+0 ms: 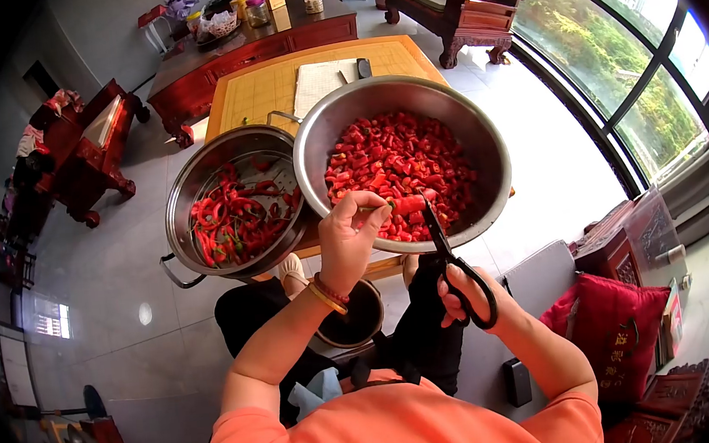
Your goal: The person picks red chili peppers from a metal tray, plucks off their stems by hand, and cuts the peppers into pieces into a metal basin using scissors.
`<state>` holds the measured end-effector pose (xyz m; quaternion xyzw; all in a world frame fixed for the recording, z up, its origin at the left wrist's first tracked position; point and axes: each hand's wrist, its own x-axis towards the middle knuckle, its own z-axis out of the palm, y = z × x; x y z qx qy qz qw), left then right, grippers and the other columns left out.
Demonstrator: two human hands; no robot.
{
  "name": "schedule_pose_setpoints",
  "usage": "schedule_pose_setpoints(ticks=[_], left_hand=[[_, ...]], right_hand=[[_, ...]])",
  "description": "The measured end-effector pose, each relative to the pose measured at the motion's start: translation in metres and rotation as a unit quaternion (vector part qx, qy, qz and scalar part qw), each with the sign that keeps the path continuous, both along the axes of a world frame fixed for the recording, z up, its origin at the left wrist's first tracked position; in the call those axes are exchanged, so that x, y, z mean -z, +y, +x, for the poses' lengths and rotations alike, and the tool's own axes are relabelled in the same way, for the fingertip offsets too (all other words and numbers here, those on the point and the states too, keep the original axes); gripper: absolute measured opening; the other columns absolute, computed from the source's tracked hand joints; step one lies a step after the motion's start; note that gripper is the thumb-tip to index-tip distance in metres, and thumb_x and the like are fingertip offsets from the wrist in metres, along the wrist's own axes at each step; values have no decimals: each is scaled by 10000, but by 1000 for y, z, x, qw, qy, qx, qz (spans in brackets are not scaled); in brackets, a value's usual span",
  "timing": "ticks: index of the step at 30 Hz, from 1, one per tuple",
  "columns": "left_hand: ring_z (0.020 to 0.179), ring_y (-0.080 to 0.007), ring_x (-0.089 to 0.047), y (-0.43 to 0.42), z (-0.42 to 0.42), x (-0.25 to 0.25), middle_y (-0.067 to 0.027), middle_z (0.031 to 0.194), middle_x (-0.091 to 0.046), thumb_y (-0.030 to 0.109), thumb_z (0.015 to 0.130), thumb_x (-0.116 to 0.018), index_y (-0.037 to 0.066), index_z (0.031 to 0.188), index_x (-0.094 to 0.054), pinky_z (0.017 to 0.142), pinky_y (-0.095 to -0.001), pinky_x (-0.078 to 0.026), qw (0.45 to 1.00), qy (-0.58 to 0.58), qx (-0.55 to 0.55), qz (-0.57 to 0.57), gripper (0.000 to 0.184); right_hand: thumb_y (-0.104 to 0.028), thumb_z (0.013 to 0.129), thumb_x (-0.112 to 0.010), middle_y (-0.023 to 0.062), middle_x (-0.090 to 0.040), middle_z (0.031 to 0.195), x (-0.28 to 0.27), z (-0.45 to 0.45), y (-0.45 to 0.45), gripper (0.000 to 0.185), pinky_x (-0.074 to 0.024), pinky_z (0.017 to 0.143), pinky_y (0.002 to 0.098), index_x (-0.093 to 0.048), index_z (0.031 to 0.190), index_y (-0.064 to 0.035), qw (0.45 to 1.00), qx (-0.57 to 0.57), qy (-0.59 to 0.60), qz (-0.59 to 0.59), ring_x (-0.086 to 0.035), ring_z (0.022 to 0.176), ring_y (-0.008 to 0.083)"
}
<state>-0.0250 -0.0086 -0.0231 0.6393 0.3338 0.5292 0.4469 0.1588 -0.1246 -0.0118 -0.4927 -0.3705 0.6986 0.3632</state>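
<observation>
Between the fingertips of my left hand [354,234] is a red chili pepper [408,205], held by one end over the near rim of a large metal bowl [482,134]. My right hand [468,292] grips black-handled scissors [438,233], whose blades point up at the free end of the pepper. Many cut red pepper pieces [403,154] fill the bottom of the bowl. To its left stands a steel pot [177,212] with whole red chilies [239,206], some with green stems.
Bowl and pot are on a wooden table [254,87], with a paper sheet [321,81] behind them. A dark bucket [353,316] stands between my legs. A red cushion [617,329] lies at the right, and carved furniture [471,9] stands farther off.
</observation>
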Motion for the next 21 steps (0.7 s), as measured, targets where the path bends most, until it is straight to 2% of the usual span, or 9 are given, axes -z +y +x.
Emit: schedule_pose_setpoints(ticks=[2, 8, 11, 15, 18, 21], left_hand=[[680, -25, -527, 2, 0, 0, 19, 781, -582, 53, 843, -629, 12, 898, -578, 630, -169, -434, 1000, 0, -10, -7, 86], [675, -23, -532, 8, 1, 7, 19, 768, -591, 71, 842, -637, 11, 894, -581, 628, -168, -435, 999, -23, -47, -4, 98], [688, -28, -545, 2, 6, 2, 13, 780, -597, 77, 842, -638, 8, 900, -579, 642, -171, -445, 1000, -18, -19, -11, 107], [711, -39, -571, -6, 9, -2, 2, 781, -603, 75, 843, -636, -3, 904, -572, 661, -183, -465, 1000, -6, 24, 0, 118], [699, -36, -566, -4, 6, -4, 1, 778, -602, 62, 842, -632, -2, 898, -570, 643, -185, -462, 999, 10, 36, 8, 105], [681, -32, -555, 0, 5, -3, 3, 780, -599, 50, 838, -630, 1, 892, -572, 628, -184, -452, 998, 36, 35, 40, 94]], right_hand=[[-453, 918, -439, 8, -420, 597, -2, 1, -2, 435, -520, 587, 289, -487, 824, -31, 1000, -3, -24, 10, -435, 514, 91], [-469, 912, -447, 25, -467, 733, 16, 3, -10, 453, -502, 666, 280, -499, 900, -20, 999, -16, 35, -9, -480, 641, 100], [-476, 908, -454, 31, -479, 796, 3, -1, -7, 470, -482, 689, 260, -503, 940, -10, 997, -64, -9, 37, -488, 709, 107], [-467, 911, -454, 38, -481, 739, 3, -4, -1, 469, -486, 675, 259, -505, 922, -1, 996, -49, -23, 71, -493, 696, 106], [-457, 916, -446, 35, -470, 662, 1, -5, -1, 457, -507, 616, 272, -504, 866, -7, 999, -26, -18, 25, -487, 612, 102], [-450, 925, -428, 22, -447, 597, 0, -6, -5, 449, -519, 559, 288, -502, 821, -20, 999, -15, -5, 34, -457, 518, 101]])
